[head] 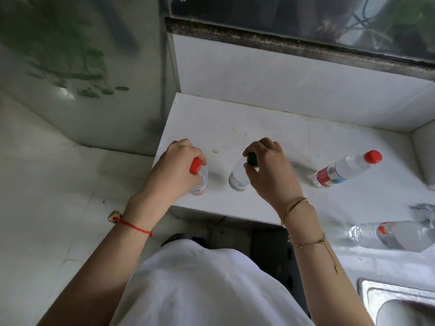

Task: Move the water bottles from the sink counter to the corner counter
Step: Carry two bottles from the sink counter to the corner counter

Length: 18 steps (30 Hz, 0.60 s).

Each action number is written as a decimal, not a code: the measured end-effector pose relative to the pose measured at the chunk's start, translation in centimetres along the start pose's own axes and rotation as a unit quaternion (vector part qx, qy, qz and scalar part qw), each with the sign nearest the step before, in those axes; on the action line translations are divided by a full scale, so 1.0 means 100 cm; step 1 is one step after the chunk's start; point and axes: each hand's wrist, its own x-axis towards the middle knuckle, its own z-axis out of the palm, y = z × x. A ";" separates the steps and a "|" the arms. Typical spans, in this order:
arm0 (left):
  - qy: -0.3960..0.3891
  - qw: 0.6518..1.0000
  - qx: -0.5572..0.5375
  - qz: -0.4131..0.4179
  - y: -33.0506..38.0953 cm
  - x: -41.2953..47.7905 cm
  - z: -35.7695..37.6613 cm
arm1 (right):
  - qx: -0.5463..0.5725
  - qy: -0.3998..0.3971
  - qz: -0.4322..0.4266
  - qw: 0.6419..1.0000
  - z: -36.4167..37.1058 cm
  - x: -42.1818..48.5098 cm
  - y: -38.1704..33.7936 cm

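Hands [174, 165] [268, 168] each gripping an upright bottle's [200, 182] [237, 178] cap, labels unreadable.

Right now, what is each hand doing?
Left hand: closed on the red-capped bottle.
Right hand: closed on the green-capped bottle.

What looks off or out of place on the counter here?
One bottle lies on its side near the sink while the others stand. Small yellowish crumbs or stains mark the white counter beyond the hands. No spill shows. The left hand and right hand each grip an upright bottle by the cap.
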 end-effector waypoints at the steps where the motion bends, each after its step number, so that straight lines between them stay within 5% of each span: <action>1: 0.008 1.000 -0.003 -0.009 -0.002 -0.011 -0.002 | 0.000 -0.005 -0.008 1.000 0.002 -0.004 -0.005; 18: 0.155 0.963 -0.024 -0.219 -0.038 -0.175 -0.017 | 0.044 -0.142 -0.220 0.964 0.055 -0.058 -0.100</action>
